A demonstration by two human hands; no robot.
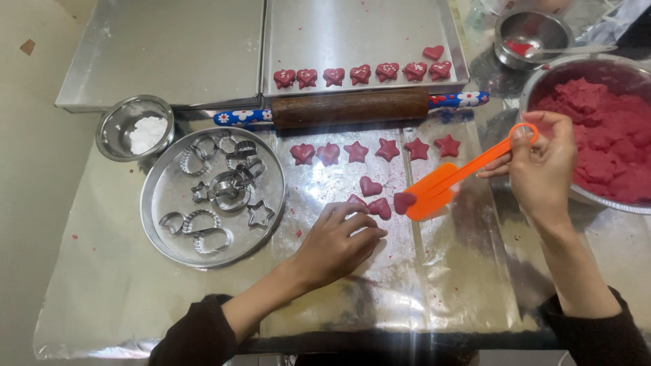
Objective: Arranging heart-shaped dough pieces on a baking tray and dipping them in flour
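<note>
My right hand (539, 166) grips the ring end of an orange plastic spatula (447, 181). A red heart-shaped dough piece (403, 201) sits at the spatula's blade tip. My left hand (336, 244) lies flat on the foil-covered table, fingertips touching two more red dough hearts (378, 207). Another heart (370, 186) lies just above them. A row of red dough hearts and stars (387, 149) lies under the wooden rolling pin (349, 107).
A baking tray (366, 27) holds a row of decorated red hearts (360, 74). A second tray (163, 47) lies at the left. A round plate (163, 203) carries several metal cutters. A small bowl of white powder (134, 127) and a big bowl of red dough (603, 135) flank the table.
</note>
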